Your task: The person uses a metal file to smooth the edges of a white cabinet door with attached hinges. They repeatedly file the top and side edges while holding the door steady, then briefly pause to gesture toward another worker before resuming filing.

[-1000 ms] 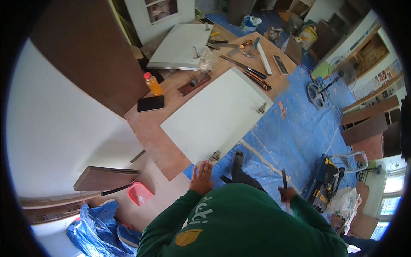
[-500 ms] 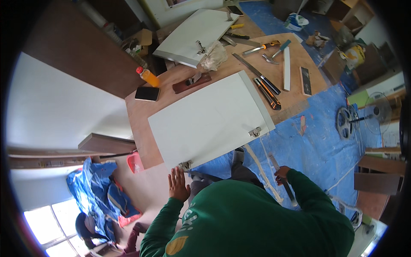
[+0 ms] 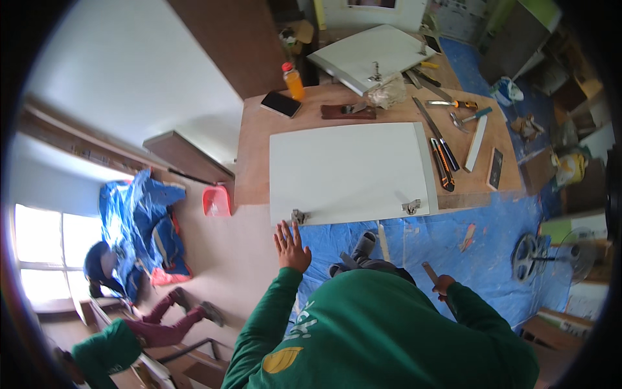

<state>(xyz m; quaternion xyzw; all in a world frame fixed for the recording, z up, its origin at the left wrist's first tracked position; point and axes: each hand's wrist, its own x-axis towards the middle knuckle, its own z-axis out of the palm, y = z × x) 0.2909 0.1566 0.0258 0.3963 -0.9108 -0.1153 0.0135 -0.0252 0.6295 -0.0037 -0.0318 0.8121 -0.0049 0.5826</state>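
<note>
A white cabinet door lies flat on the wooden worktable, with one metal hinge at its near left corner and another hinge near its right end. Fingers stretched and spread, my left hand is at the door's near edge beside the left hinge; whether it presses on the edge I cannot tell. Low on the right, away from the table, my right hand is closed round a flat narrow bar, whose exact kind does not show.
Across the table are a phone, an orange drink bottle, a hand plane, a utility knife, a hammer and a second white door. A fan stands right; a co-worker is lower left.
My view has turned, so the table now appears squarer and further right, and more of the co-worker shows. My left hand remains by the left hinge; the bar stays in my right hand.
</note>
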